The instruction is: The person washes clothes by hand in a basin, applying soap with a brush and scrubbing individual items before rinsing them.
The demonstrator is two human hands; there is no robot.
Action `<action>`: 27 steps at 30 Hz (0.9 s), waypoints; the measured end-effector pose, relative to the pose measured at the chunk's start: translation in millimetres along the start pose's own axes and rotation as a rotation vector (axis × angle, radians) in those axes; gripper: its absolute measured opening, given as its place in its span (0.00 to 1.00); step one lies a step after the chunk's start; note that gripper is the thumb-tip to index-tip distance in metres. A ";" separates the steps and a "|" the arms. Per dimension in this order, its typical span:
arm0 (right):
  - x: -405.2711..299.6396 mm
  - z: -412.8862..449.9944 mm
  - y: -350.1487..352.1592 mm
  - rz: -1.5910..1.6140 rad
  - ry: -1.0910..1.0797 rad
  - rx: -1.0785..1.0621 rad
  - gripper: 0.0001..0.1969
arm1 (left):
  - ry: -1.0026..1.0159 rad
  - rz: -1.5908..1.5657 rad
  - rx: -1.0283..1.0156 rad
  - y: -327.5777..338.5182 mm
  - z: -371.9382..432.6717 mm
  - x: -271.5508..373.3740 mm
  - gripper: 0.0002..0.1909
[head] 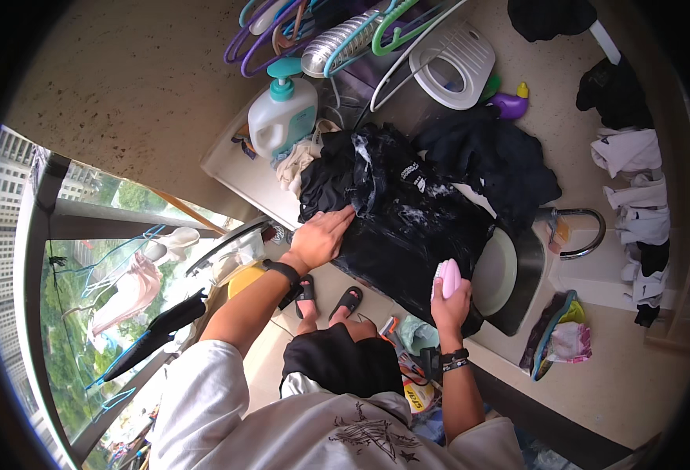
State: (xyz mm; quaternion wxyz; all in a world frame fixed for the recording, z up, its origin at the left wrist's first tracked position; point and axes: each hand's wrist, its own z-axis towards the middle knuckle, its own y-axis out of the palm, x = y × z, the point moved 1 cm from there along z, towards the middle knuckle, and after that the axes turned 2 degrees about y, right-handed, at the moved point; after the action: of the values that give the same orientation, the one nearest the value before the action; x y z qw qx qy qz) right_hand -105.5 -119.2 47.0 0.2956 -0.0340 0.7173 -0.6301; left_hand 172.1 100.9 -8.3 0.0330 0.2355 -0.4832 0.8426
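Observation:
A wet black garment (374,252) with small white print is spread in front of me, and streaks of white foam lie on its upper half. My left hand (320,239) rests flat against its left side, fingers stretched out and holding nothing. In my right hand (452,305) is a pink scrubbing brush (449,278), its pale bristles turned left, close to the garment's right edge. I cannot tell whether the bristles touch the fabric. Another dark garment (498,164) is bunched up at the upper right. Beige cloth (298,166) lies crumpled at the upper left.
A white pump bottle (280,114) with a teal top stands at the upper left, below colourful hangers (263,35). Right of the garment are a pale basin (496,273) in the metal sink (527,282) and a curved faucet (597,235). Socks (630,153) line the far right.

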 end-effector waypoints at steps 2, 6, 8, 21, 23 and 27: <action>-75.8 8.4 10.9 0.141 -0.148 -0.046 0.27 | 0.001 0.009 -0.001 -1.9 0.6 2.5 0.28; -186.8 34.9 37.0 0.197 -0.427 -0.072 0.27 | 0.003 0.009 -0.034 -0.8 0.4 0.3 0.31; -150.3 70.4 53.5 0.014 -0.332 -0.026 0.27 | 0.029 -0.052 0.001 -7.5 8.0 2.8 0.32; 174.7 -62.1 -78.3 0.221 0.404 0.297 0.26 | -0.169 -0.058 0.049 3.1 15.4 35.6 0.35; 211.1 -109.2 -73.6 0.292 0.481 0.325 0.21 | -0.210 -0.049 0.147 10.3 33.2 63.3 0.38; 245.8 -149.0 -66.8 0.344 0.507 0.365 0.20 | -0.602 0.057 0.100 27.9 79.6 107.4 0.38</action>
State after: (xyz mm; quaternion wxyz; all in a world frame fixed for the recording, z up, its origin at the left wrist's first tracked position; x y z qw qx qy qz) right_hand -398.9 -104.7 19.7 0.2112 0.2982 0.6385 -0.6773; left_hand 97.9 1.6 49.0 -0.1469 0.4625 -0.4354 0.7582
